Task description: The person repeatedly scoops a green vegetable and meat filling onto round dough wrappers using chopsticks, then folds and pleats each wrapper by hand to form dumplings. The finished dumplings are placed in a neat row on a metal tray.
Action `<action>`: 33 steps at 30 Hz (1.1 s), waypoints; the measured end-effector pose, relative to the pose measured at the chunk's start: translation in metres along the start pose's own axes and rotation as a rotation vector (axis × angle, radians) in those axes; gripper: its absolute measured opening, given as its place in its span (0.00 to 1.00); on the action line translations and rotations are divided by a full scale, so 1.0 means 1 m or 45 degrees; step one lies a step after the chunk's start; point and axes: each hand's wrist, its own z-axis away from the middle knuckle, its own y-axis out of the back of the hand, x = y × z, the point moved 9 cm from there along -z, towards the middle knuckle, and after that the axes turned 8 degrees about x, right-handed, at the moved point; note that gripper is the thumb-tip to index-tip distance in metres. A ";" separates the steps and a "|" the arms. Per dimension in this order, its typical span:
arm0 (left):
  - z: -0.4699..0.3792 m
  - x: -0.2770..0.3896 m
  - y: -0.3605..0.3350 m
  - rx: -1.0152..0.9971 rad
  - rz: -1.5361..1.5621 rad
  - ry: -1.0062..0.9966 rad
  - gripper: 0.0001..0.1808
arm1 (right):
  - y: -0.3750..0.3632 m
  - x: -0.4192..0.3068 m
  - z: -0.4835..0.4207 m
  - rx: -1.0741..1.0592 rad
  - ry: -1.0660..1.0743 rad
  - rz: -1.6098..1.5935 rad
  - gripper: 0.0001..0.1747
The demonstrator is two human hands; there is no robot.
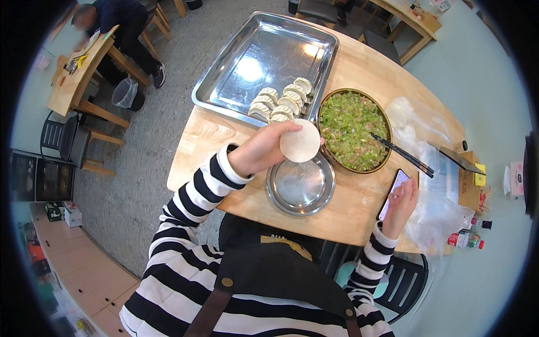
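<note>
My left hand (267, 145) holds a round, flat dumpling wrapper (300, 141), thumb on its upper face, above the rim of a shallow round steel plate (301, 185). Over the right part of the table, my right hand (401, 204) is raised with loosely spread fingers and nothing in them; it partly covers a lit smartphone (385, 206). Between the hands and farther off stands a round bowl of green and pinkish chopped filling (353, 128). Dark chopsticks (404, 156) rest in it, handles over its right rim. Several pleated dumplings (282, 101) stand in rows at the near right corner of a steel tray (244, 63).
Clear plastic bags (433, 215) lie along the wooden table's (202, 156) right side, by a cleaver-like blade (461, 160), a cardboard box (466, 181) and small bottles (465, 240). Another person (122, 33) leans over a table at upper left. A black chair (404, 286) stands at lower right.
</note>
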 end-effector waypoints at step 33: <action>-0.019 -0.004 0.015 -0.007 0.585 0.126 0.32 | -0.095 0.008 -0.047 -0.407 -0.135 -0.171 0.17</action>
